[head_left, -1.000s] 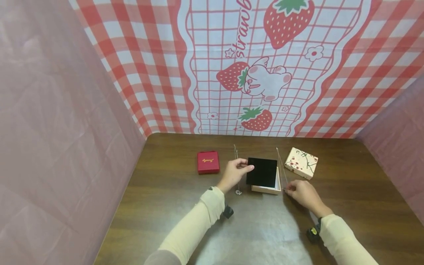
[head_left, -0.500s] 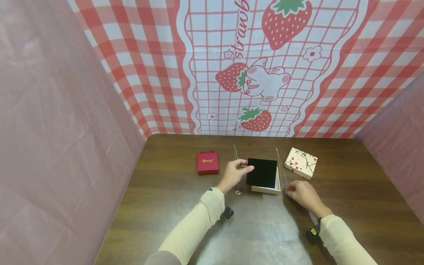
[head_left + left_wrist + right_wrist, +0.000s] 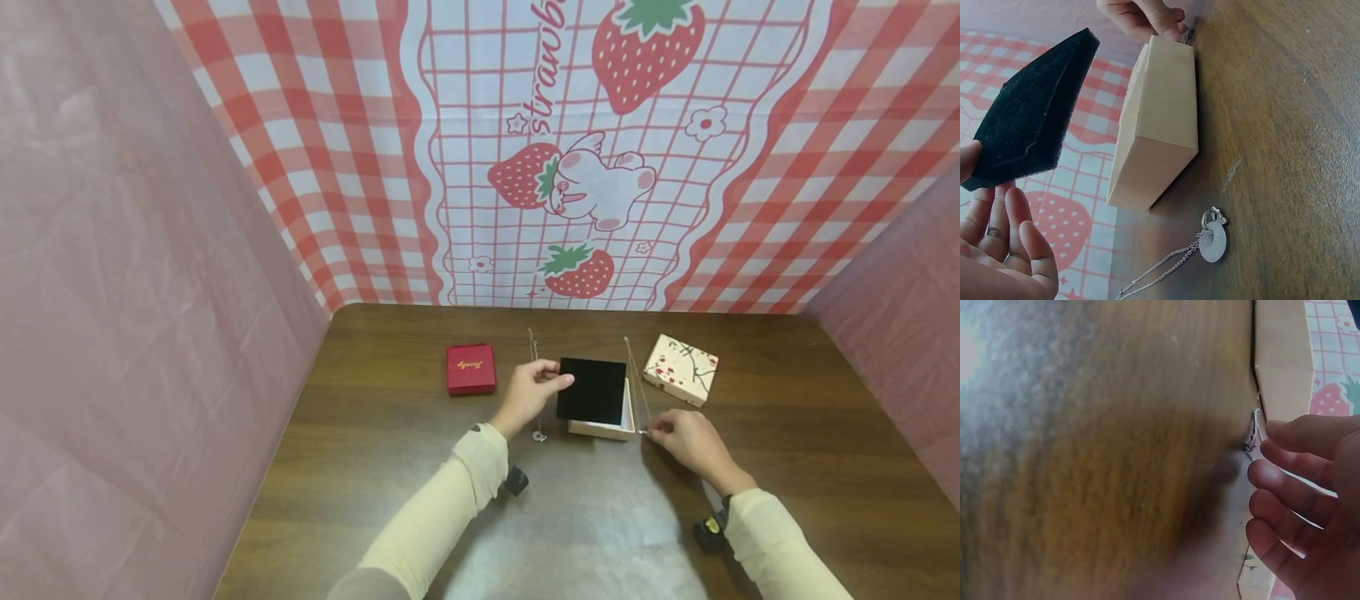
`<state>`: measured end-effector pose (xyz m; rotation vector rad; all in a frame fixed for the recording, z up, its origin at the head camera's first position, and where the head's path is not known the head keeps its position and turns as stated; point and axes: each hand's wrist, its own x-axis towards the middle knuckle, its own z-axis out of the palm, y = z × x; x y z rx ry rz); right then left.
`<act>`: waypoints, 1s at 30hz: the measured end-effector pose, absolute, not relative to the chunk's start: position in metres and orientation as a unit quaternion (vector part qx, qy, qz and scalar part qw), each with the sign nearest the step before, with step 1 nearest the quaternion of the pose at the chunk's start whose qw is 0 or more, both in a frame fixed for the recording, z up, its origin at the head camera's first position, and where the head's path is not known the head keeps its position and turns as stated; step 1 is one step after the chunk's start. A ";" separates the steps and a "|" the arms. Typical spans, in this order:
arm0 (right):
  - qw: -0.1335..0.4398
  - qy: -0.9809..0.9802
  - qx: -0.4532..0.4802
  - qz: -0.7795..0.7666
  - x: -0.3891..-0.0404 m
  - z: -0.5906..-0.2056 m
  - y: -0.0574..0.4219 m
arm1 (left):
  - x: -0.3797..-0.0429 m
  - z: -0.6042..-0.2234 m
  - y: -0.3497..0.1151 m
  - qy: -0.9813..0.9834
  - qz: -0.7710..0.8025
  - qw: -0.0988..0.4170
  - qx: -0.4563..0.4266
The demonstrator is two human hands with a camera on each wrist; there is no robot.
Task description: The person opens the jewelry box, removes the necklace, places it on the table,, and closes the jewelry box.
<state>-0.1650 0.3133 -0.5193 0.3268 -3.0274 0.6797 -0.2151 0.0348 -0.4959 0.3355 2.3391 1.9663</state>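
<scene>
Between thumb and fingers, my left hand [image 3: 528, 396] pinches a square black foam pad [image 3: 592, 392] by its left edge. The pad is held tilted above an open cream box [image 3: 1169, 100], hiding most of the inside. Right of that box, my right hand [image 3: 693, 442] pinches the lower end of a thin necklace [image 3: 1252, 431] close to the table; its chain runs away towards the back. What hangs at that end is partly hidden by the fingertips. A second necklace [image 3: 1213, 244], with a pale ring-shaped pendant, lies left of the box.
A red jewelry box [image 3: 471, 368] with gold lettering sits at the back left. At the back right lies a cream lid [image 3: 682, 369] printed with branches and red flowers. A strawberry-patterned cloth [image 3: 570, 167] hangs behind the wooden table [image 3: 360, 467].
Both hands stay nearly in place. The two strands of the right necklace's chain look slightly farther apart, and its lower end has shifted very slightly by the right fingertips.
</scene>
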 end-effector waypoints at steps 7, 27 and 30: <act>0.032 -0.966 0.091 0.239 -0.166 -0.508 0.315 | -0.215 -0.494 0.034 0.764 0.636 0.033 0.105; 0.119 -0.944 0.133 0.279 -0.171 -0.482 0.300 | -0.214 -0.494 0.034 0.764 0.636 0.041 0.098; 0.139 -0.938 0.139 0.284 -0.172 -0.479 0.296 | -0.213 -0.494 0.035 0.764 0.636 0.041 0.098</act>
